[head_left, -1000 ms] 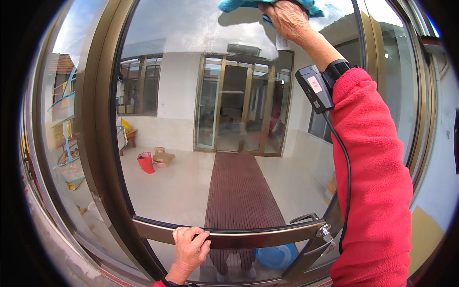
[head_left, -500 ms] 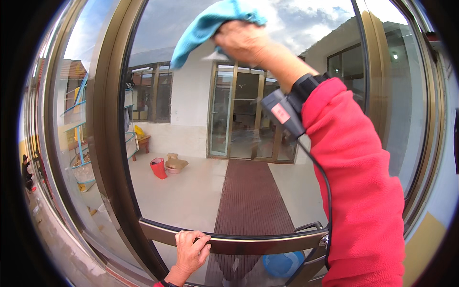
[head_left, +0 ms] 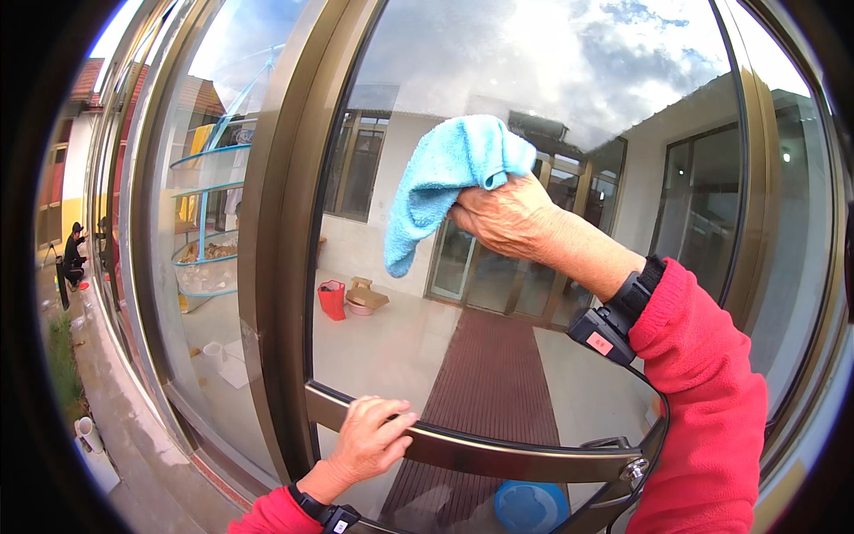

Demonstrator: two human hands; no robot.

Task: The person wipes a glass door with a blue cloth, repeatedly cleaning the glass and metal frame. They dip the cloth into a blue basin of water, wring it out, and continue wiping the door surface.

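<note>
A light blue cloth (head_left: 449, 169) is bunched in my right hand (head_left: 511, 216), which presses it to the upper glass pane (head_left: 569, 98) of a metal-framed door. Its loose end hangs down on the left of my fingers. Lower down, my left hand (head_left: 372, 436) is curled over the door's horizontal metal rail (head_left: 525, 452), with thumb and fingers hooked on its top edge. Red sleeves cover both arms, and black devices are strapped at both wrists.
A door lock (head_left: 633, 470) sits at the rail's right end. Through the glass show a brown ribbed mat (head_left: 489, 374), a red bag (head_left: 331, 300), a cardboard box (head_left: 363, 292) and a blue basin (head_left: 531, 507). A person (head_left: 73, 256) crouches outside at far left.
My right hand has moved down the pane with the cloth. The view has shifted, bringing more of the left side into sight. My left hand stays on the rail.
</note>
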